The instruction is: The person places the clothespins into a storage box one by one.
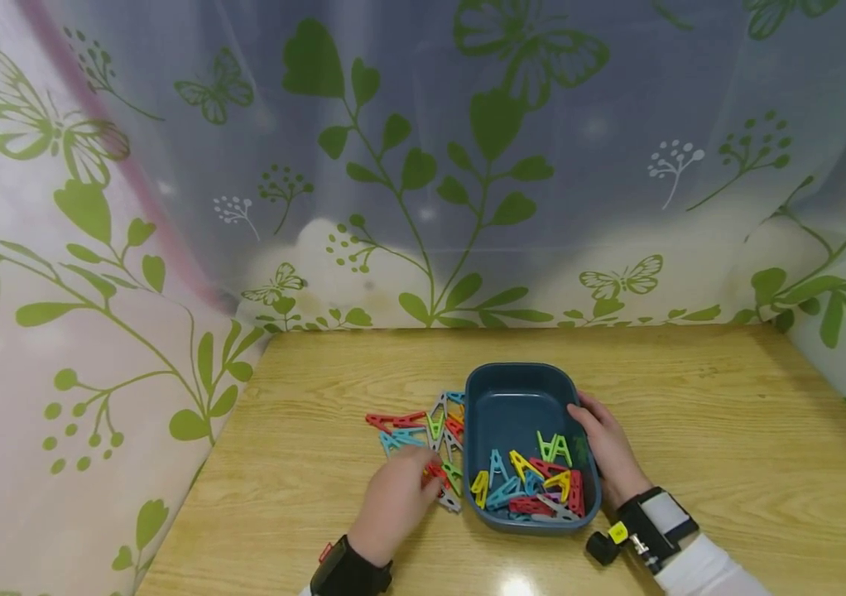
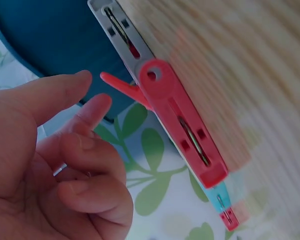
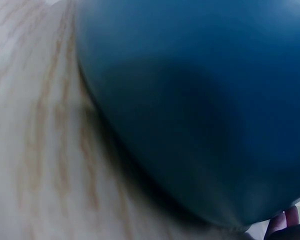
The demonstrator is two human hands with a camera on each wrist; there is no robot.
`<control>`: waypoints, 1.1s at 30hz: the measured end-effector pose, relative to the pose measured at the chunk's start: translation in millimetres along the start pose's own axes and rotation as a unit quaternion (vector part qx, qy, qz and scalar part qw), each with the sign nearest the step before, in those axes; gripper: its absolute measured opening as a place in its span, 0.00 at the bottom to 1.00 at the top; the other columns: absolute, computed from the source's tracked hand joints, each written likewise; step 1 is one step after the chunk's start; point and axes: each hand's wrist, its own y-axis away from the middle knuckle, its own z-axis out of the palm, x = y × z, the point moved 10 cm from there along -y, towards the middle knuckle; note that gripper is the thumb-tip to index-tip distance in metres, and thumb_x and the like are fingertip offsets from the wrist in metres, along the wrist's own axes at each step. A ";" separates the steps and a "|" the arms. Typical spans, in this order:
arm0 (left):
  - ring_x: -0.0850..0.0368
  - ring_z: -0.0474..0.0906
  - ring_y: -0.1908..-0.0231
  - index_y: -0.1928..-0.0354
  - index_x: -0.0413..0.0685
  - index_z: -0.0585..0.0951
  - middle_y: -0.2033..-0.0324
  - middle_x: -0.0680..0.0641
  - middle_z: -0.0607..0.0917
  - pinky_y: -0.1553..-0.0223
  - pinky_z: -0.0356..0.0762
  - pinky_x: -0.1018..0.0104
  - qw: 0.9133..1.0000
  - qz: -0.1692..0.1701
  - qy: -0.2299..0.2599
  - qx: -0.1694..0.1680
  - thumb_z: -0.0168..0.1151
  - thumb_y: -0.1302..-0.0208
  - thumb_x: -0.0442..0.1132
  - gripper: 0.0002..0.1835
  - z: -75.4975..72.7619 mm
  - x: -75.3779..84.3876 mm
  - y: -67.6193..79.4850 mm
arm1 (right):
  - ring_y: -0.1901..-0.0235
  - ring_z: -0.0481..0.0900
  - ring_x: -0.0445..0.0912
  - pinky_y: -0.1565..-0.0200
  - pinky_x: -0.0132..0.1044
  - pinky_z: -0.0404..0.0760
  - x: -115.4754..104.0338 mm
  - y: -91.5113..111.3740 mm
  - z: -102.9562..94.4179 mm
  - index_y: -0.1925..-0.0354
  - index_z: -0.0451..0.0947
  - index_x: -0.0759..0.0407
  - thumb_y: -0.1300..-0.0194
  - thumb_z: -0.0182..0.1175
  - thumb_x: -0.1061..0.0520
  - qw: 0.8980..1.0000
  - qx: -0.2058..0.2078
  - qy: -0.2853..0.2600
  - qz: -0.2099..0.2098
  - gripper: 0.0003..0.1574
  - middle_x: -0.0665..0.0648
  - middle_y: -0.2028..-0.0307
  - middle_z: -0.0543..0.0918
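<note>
A dark blue plastic bin (image 1: 520, 401) stands on the table with several coloured clothespins (image 1: 520, 488) in its near half. My right hand (image 1: 609, 443) grips the bin's right side, thumb over the rim; in the right wrist view the bin's outer wall (image 3: 190, 100) hides most of that hand. Left of the bin lies a loose pile of clothespins (image 1: 434, 426). My left hand (image 1: 396, 497) is at the near edge of this pile. In the left wrist view its thumb and forefinger are apart, close to a red clothespin (image 2: 185, 125) and a grey one (image 2: 122, 32), holding nothing.
The wooden table (image 1: 728, 430) runs back to a curtain (image 1: 408, 165) printed with green leaves and butterflies. Similar cloth (image 1: 58, 290) hangs along the left side. A black wrist strap with a small camera (image 1: 605, 546) is on the right wrist.
</note>
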 end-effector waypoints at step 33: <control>0.65 0.68 0.82 0.70 0.48 0.81 0.73 0.49 0.84 0.81 0.61 0.72 0.994 -0.032 -0.030 0.102 0.71 0.37 0.34 0.07 -27.7 2.5 -2.3 | 0.48 0.77 0.38 0.52 0.26 0.78 2.5 -2.3 -0.3 0.18 0.49 0.52 0.18 0.46 0.40 1.000 0.000 -0.001 -0.002 0.41 0.64 0.24 0.63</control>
